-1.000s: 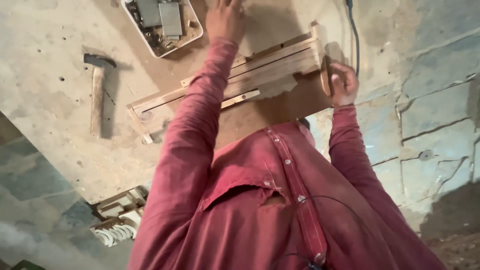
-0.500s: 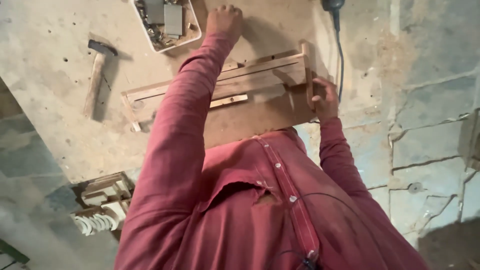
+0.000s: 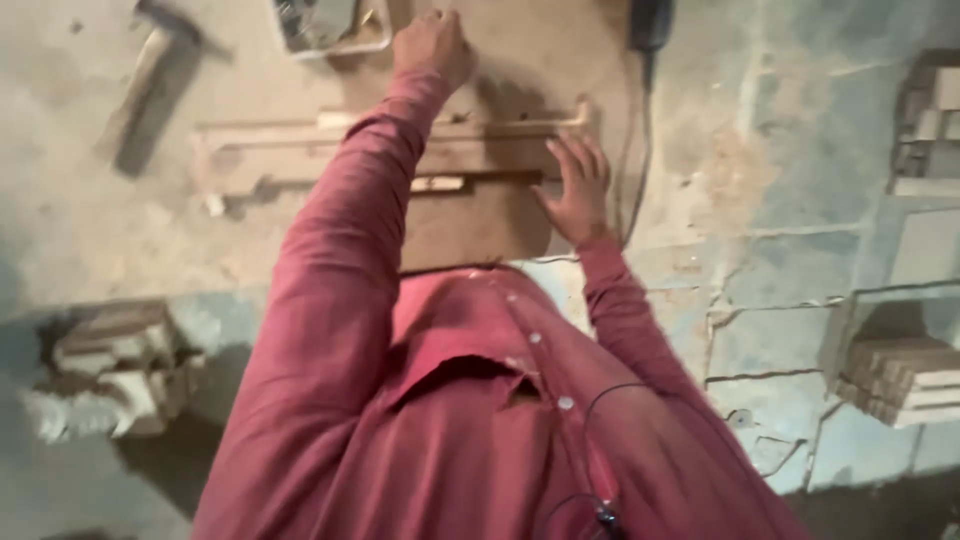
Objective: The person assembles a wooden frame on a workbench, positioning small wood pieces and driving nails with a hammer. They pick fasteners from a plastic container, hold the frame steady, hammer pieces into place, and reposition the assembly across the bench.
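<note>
Head view is pretty blurry, but you can make out a person in a red long-sleeved shirt (image 3: 430, 420) leaning over a dusty table (image 3: 90, 240). Left hand (image 3: 433, 45) is reaching far forward, sitting just past a long wooden frame (image 3: 300, 150) and right beside a shallow tray (image 3: 330, 25) of small metal bits; its fingers are curling together, and I can't tell if they're actually gripping anything. Right hand (image 3: 577, 190) is lying flat on the right end of that wooden frame, fingers spreading apart and pressing down, not clamping on anything. The frame itself is lying lengthwise across the table, partly hiding under the left sleeve, on top of a darker board (image 3: 470, 230). A hammer (image 3: 150, 75) is lying well off to the left of the frame. A dark power tool (image 3: 650, 20) with its cord is poking in at the top edge. Stacks of cut wooden pieces (image 3: 900, 380) are sitting on the cracked tiled floor (image 3: 780, 260) to the right.
</note>
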